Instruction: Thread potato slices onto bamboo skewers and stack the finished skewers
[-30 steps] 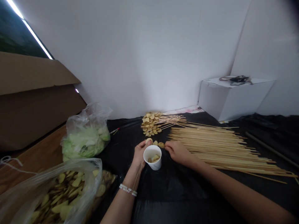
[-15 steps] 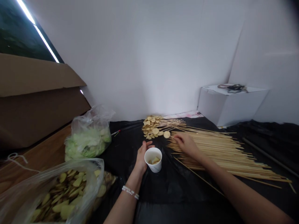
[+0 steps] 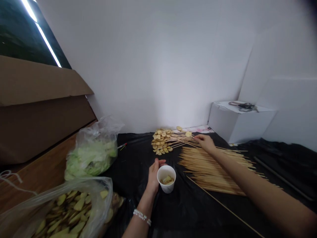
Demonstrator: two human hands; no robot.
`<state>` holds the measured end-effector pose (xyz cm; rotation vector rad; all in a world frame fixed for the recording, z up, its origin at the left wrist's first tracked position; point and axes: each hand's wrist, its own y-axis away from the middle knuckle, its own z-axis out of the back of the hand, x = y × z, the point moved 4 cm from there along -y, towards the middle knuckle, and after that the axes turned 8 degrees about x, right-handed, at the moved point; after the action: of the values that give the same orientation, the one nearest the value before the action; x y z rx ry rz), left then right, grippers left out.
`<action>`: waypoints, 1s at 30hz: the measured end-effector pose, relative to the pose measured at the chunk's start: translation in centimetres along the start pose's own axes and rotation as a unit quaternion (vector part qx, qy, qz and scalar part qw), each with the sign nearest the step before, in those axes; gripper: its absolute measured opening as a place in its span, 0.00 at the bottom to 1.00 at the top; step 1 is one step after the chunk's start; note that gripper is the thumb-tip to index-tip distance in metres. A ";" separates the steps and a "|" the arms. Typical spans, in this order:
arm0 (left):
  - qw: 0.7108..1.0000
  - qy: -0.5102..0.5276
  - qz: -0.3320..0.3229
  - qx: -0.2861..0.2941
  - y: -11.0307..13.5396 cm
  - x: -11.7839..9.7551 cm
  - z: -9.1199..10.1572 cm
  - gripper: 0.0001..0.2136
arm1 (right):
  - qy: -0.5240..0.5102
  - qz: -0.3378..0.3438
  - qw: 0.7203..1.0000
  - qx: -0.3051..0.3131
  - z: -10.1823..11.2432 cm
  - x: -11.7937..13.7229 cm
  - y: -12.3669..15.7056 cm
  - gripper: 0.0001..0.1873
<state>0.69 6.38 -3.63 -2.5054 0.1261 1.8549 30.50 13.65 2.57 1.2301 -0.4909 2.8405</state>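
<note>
My right hand (image 3: 205, 142) is closed in a pinch on a thin wooden skewer. A round potato slice (image 3: 188, 134) shows just left of the fingertips, apparently on that skewer. Behind it lies another potato slice (image 3: 179, 128). To the left is a pile of skewered potato slices (image 3: 161, 142), their sticks pointing right. My left hand (image 3: 153, 175) is beside a white paper cup (image 3: 166, 188), fingers stretched out behind its far left side; whether they touch it I cannot tell. Several potato pieces (image 3: 167, 180) are inside the cup. Bare skewers (image 3: 208, 168) lie in a wide layer under my right forearm.
An open plastic bag of potato slices (image 3: 74, 211) stands front left. Behind it is a clear bag of pale green leaves (image 3: 92, 157). A pen (image 3: 122, 145) lies on black sheeting (image 3: 138, 148). A white box (image 3: 237, 122) stands back right, a cardboard box (image 3: 39, 125) far left.
My right hand has moved away and slightly right, with the potato slice shifting the same way towards the skewer pile. My left hand stays beside the cup. The view has tilted a little.
</note>
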 end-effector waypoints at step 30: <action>0.999 -0.018 0.033 -0.002 -0.2 0.3 0.7 0.27 | 0.224 0.134 0.959 0.111 -9.1 6.7 -4.3 0.16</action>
<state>0.10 6.60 -4.10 -2.4972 0.2072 1.9255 19.96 19.62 2.73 0.5235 -0.3479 3.3369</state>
